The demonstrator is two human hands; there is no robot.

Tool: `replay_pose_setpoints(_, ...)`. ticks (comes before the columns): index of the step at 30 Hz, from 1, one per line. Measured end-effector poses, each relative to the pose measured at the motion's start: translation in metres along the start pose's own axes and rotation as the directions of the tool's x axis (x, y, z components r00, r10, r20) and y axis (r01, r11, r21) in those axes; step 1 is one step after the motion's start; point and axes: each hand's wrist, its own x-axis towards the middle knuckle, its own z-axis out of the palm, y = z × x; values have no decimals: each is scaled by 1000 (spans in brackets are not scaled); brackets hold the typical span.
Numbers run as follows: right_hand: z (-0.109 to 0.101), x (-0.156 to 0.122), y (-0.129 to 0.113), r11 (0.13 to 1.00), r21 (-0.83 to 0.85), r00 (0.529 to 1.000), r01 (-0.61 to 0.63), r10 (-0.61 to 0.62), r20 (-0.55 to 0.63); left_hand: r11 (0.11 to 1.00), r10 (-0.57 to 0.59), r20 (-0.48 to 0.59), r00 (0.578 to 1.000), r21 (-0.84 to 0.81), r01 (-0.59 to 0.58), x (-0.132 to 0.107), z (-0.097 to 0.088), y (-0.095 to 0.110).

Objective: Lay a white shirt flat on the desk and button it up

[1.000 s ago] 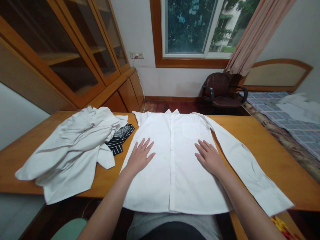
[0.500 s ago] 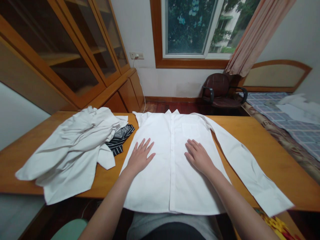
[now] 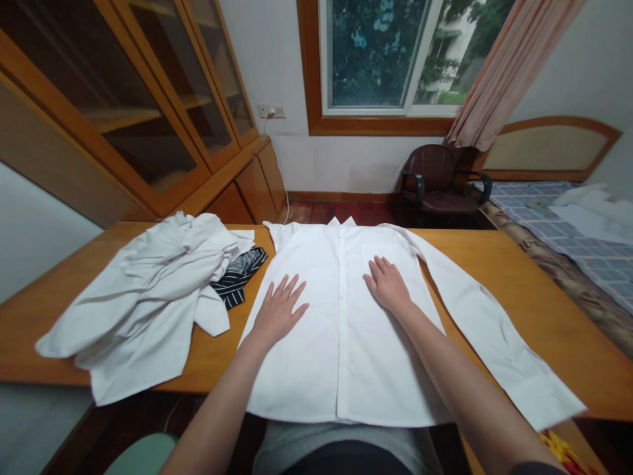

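A white button-up shirt [image 3: 341, 343] lies spread front-up on the wooden table [image 3: 519, 284], collar at the far edge and hem hanging over the near edge. Its right sleeve [image 3: 499, 343] stretches out to the right. My left hand [image 3: 277, 310] rests flat on the shirt's left panel, fingers spread and open. Over the chest pocket on the right panel lies my right hand [image 3: 386, 282], also flat and open. Neither hand holds anything.
A crumpled heap of white garments [image 3: 143, 297] lies on the table's left part, with a dark striped cloth [image 3: 240, 274] under its edge. Beyond the table stand a brown armchair [image 3: 438, 178], a wooden glass-door cabinet [image 3: 163, 112] and a bed [image 3: 583, 237] at right.
My right hand slid over the shirt leftward and away from me, from the right side panel up to the chest pocket. My left hand stayed where it was.
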Motion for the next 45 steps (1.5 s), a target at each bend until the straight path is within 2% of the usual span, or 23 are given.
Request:
replay_pose_setpoints(7, -4, 11, 48, 980, -117, 987, -158, 153, -51, 1000, -5, -8, 1000, -13, 5, 0, 1, -1)
replay_pose_setpoints(15, -13, -10, 73, 971, -178, 984, -161, 143, -109, 1000, -8, 10, 1000, -6, 8, 0, 0, 0)
replay_pose_setpoints(22, -22, -16, 74, 951, -268, 982, -153, 115, -152, 1000, -5, 8, 1000, 18, 5, 0, 0, 0)
replay_pose_setpoints(25, -29, -11, 71, 932, -352, 988, -88, 35, -153, 999, -9, 19, 1000, 47, 8, 0, 1, 0)
replay_pose_setpoints(28, -36, -2, 69, 904, -427, 996, 1, -39, -81, 998, -12, 30, 999, 59, 10, 0, 1, 0)
replay_pose_setpoints(33, -49, 15, 67, 871, -489, 999, -43, 41, -15, 998, -12, 31, 999, 57, 10, 0, -1, 1)
replay_pose_setpoints(38, -52, 32, 72, 867, -493, 995, 70, -29, 91, 999, -14, 35, 999, 49, 13, -1, 0, 1)
replay_pose_setpoints(45, -42, 47, 91, 902, -432, 997, -4, 36, 66, 999, -16, 37, 999, 39, 14, -1, -1, 0)
